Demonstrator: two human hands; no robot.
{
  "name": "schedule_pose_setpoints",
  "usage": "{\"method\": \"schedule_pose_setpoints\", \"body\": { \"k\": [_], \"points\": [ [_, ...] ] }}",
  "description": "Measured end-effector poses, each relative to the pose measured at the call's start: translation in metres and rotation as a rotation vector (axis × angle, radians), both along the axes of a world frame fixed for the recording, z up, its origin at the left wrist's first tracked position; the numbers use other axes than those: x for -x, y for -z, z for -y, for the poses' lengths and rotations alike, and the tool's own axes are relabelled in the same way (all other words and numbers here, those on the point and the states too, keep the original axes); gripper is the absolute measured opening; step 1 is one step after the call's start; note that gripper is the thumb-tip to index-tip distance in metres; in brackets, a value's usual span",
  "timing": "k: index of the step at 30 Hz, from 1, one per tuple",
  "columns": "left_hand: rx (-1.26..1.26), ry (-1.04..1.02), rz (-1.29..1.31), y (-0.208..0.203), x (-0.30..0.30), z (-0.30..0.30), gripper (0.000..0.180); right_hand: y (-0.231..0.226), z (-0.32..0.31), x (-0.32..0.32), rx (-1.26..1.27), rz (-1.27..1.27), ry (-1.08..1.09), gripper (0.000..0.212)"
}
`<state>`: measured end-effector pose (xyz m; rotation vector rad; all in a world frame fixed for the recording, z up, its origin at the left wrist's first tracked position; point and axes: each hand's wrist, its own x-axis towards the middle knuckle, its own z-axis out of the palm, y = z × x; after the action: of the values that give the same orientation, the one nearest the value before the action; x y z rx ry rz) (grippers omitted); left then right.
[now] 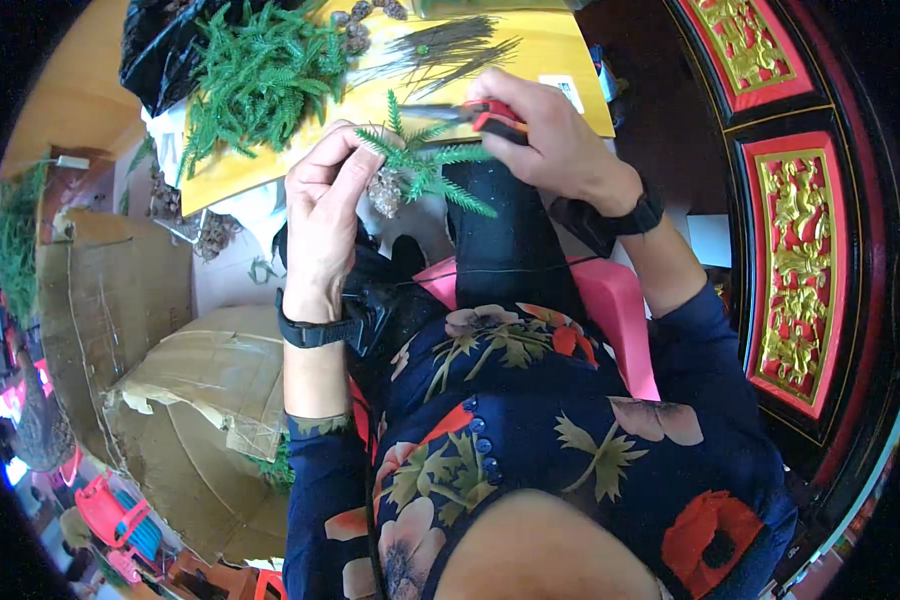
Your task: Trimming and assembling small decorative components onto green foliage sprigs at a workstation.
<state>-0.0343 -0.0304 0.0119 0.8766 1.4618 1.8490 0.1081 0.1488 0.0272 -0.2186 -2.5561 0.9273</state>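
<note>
My left hand [332,180] pinches a small artificial pine sprig [425,160] with several green needled tips spreading out to the right. A pale brown pine cone [384,192] hangs just below my left fingertips, against the sprig. My right hand [545,130] is wrapped round red-and-black handled pliers [498,118]. Their metal jaws [435,113] point left and lie close above the sprig; whether they touch it I cannot tell. Both hands are over the near edge of the yellow table [232,190].
A heap of green artificial sprigs [260,75] covers the table's left side beside a black plastic bag [160,50]. Dark thin wires [450,50] and several pine cones [358,35] lie farther back. Cardboard boxes [205,370] stand at left; a carved red-and-gold panel [795,270] is at right.
</note>
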Motion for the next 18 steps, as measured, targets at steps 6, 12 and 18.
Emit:
{"method": "schedule_pose_setpoints", "body": {
  "k": [6,12,18],
  "points": [
    [-0.087,0.073,0.033,0.0,0.002,0.001,0.009,-0.011,0.002,0.004,-0.197,0.084,-0.116,0.035],
    [-0.122,0.098,0.027,-0.001,0.002,0.003,0.011,-0.018,-0.001,0.006,-0.231,0.128,-0.141,0.038],
    [-0.194,0.176,0.028,0.002,0.005,0.004,0.013,-0.02,-0.008,0.01,-0.267,0.153,-0.176,0.038]
  ]
}}
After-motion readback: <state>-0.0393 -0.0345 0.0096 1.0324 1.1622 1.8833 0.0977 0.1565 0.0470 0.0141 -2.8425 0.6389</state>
